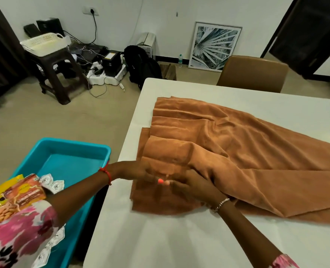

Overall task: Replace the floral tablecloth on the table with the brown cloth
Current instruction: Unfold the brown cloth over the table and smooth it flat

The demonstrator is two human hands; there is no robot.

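The brown cloth (237, 144) lies in loose pleats and folds across the bare white table (179, 238). Its near-left corner is bunched in layers. My left hand (139, 172) reaches in from the left and pinches a fold at that corner. My right hand (193, 187) comes from the right, fingertips meeting the left hand's, and its fingers curl on the same fold. No floral tablecloth is in view.
A turquoise plastic tub (67, 161) stands on the floor by the table's left edge, with snack packets (15, 198) near my left arm. A tan chair (253, 74) is at the far side. A dark stool (55, 72) with a white basket, boxes and cables line the far wall.
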